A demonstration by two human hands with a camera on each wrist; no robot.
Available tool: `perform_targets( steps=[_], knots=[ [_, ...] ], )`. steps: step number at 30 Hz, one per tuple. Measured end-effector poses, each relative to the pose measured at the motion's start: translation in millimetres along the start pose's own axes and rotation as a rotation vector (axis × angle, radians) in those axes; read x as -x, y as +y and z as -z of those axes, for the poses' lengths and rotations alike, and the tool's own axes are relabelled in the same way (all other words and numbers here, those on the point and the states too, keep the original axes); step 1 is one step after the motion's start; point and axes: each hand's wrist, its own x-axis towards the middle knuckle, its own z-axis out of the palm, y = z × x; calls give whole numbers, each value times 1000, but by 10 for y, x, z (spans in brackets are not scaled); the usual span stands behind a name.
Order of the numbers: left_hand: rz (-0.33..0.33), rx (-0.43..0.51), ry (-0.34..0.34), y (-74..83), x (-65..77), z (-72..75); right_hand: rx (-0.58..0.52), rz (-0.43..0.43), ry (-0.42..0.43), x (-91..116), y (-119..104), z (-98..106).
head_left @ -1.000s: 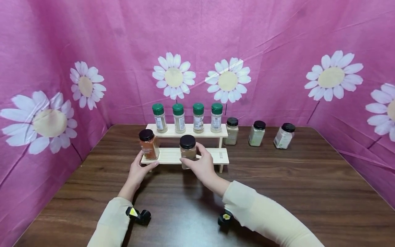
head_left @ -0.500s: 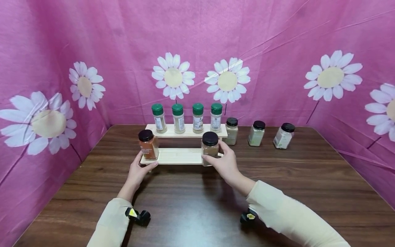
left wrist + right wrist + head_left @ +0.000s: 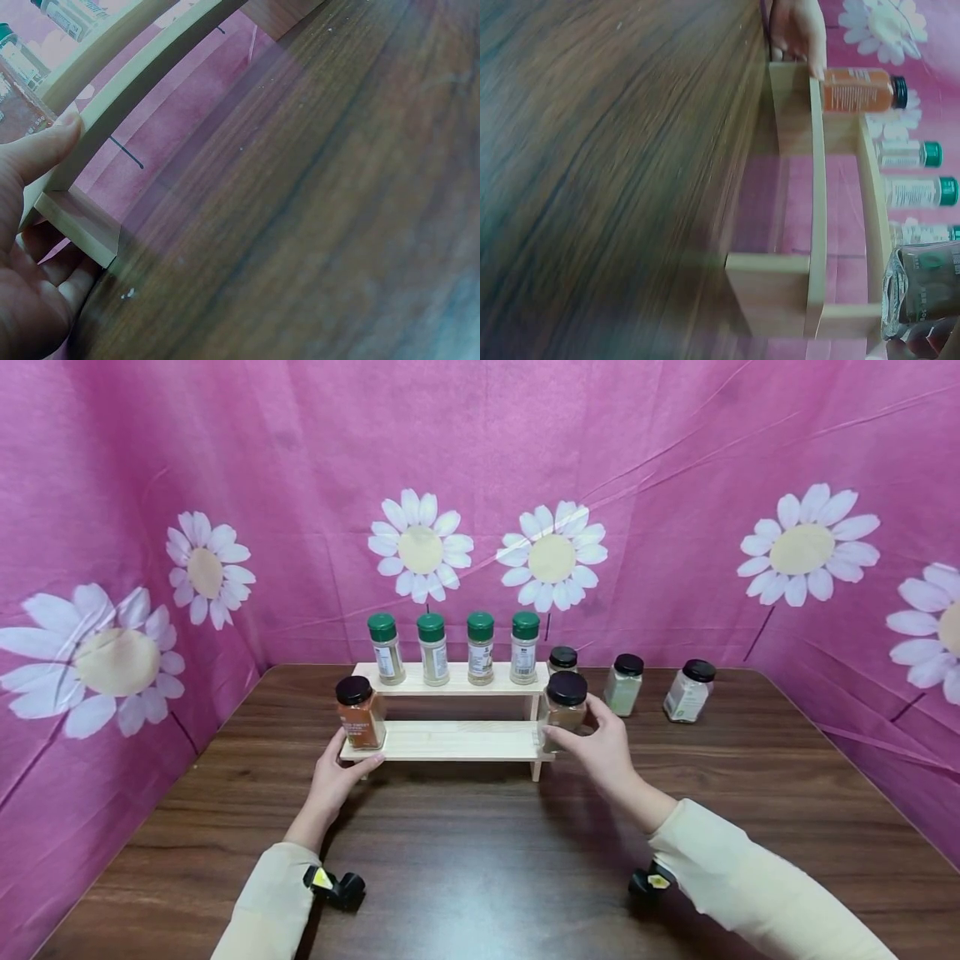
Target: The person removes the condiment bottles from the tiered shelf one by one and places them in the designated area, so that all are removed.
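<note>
My right hand [image 3: 606, 750] holds a glass jar of brown spice [image 3: 564, 717] with a black lid, upright at the right end of the lower shelf. In the right wrist view, the glass base of this jar [image 3: 930, 289] is above the shelf level. My left hand [image 3: 335, 783] grips the left end of a two-tier wooden spice rack [image 3: 450, 740]; in the left wrist view its thumb [image 3: 56, 146] presses the shelf's front edge while the fingers reach under beside the leg. On that end stands a black-lidded jar of orange-red spice [image 3: 362, 727].
Several green-capped shakers [image 3: 481, 652] line the upper shelf. Behind the held jar a black-lidded jar [image 3: 562, 660] is partly hidden. Farther right on the wooden table [image 3: 480, 860] stand a green-filled jar [image 3: 624, 687] and a white-labelled jar [image 3: 687, 693]. A pink flowered cloth [image 3: 480, 468] hangs behind.
My right hand has carried the brown spice jar rightward, from the middle of the lower shelf to its right end. The left hand has stayed on the rack.
</note>
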Motion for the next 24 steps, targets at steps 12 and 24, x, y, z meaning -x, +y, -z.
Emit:
perform_targets(
  steps=[12,24],
  knots=[
    [1,-6,3,-12,-14,-2,90,18,35,-78,214,232],
    [2,4,1,-13,-15,2,142,-40,24,-263,497,198]
  ],
)
